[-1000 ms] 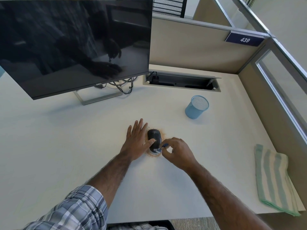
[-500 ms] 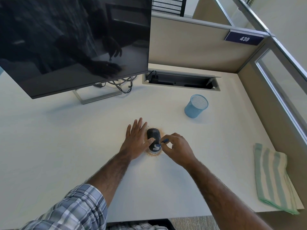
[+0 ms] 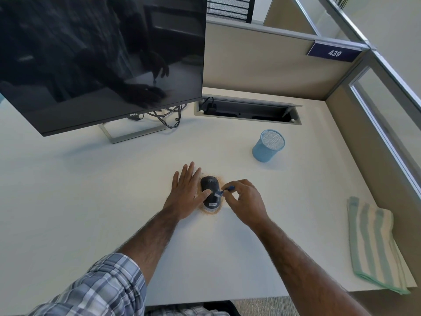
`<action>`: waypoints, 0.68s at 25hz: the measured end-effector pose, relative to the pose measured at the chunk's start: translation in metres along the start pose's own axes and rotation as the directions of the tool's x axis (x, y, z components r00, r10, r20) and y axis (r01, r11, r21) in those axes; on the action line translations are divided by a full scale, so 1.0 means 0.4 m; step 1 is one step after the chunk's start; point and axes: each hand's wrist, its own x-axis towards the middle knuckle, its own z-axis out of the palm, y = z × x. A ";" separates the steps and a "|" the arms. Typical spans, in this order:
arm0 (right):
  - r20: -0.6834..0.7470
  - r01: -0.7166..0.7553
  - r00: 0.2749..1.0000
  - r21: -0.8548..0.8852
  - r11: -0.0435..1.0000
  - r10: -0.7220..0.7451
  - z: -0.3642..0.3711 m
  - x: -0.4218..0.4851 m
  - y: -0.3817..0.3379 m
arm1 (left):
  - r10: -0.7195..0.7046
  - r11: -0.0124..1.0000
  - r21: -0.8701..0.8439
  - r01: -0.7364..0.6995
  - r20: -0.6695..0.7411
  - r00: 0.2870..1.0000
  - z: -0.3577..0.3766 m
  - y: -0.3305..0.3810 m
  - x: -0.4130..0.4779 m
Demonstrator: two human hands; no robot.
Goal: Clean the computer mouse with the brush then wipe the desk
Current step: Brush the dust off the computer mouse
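One view only, head cam, looking down at a white table [image 3: 91,201].

Containers first: 1 blue mesh cup [image 3: 267,147] stands upright on the table, far-right of the hands and well apart from them; its inside shows only the mesh bottom. 1 cable tray [image 3: 250,119] is sunk into the table by the back partition with its flap up. A black plug [image 3: 210,107] sits at the tray's left end; the rest is too dark to tell.

Task things: 1 black mouse [image 3: 210,182] lies flat at mid-table between the two hands, w/ a ring of orange-brown crumbs [image 3: 210,212] on the table around it. 1 small blue brush [image 3: 227,189] lies across the mouse's right side, its white bristles touching the mouse top.

Left grip [image 3: 185,192] is a bare hand. It's flat on the table just left of the mouse, fingers straight and spread, thumb against the mouse's side, nothing clasped. Right grip [image 3: 247,201] is a bare hand too, fingers curled, pinching the brush handle just right of the mouse.

Other counts: 1 striped green-and-white cloth [image 3: 376,242], folded, at the table's right edge, well apart from the mouse. 1 dark monitor [image 3: 102,60] at back-left on its stand, w/ a tangle of cables [image 3: 166,116] behind it. 1 blue sign [image 3: 333,53] reading 439 on the partition. 1 plaid sleeve [image 3: 98,286] on the left arm; the right forearm is bare.
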 end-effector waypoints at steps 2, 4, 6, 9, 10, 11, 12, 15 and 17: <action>0.014 -0.016 1.000 -0.018 1.000 0.016 -0.001 0.005 -0.001 | 0.002 1.000 0.013 -0.002 -0.002 1.000 0.003 -0.001 0.001; 0.029 -0.040 0.999 -0.051 0.998 0.042 -0.002 0.014 0.001 | 0.002 1.000 0.013 -0.002 -0.005 1.000 0.003 -0.003 0.002; -0.012 -0.041 0.999 -0.019 0.999 0.041 -0.008 0.017 -0.003 | 0.004 1.000 0.003 -0.004 -0.003 1.000 0.005 -0.005 0.004; 0.003 -0.048 0.999 -0.030 0.998 0.048 -0.002 0.023 -0.006 | 0.002 1.000 0.007 -0.002 0.001 1.000 0.008 -0.008 0.003; 0.026 -0.061 0.998 -0.057 0.996 0.063 0.002 0.023 -0.005 | 0.000 1.000 0.008 0.000 0.002 1.000 0.008 -0.008 0.004; 0.034 -0.075 0.996 -0.074 0.994 0.078 0.005 0.023 -0.004 | -0.002 1.000 0.010 0.002 0.002 1.000 0.009 -0.008 0.004; 0.023 -0.085 0.996 -0.070 0.994 0.086 0.007 0.024 -0.003 | -0.001 1.000 0.009 0.001 0.001 1.000 0.008 -0.007 0.004; -0.011 -0.094 0.996 -0.022 0.995 0.094 0.006 0.028 -0.003 | 0.002 1.000 0.002 -0.002 -0.002 1.000 0.005 -0.004 0.001; 0.020 -0.109 0.994 -0.062 0.992 0.110 0.008 0.034 -0.001 | 0.005 1.000 0.003 -0.005 -0.004 1.000 0.004 -0.003 0.001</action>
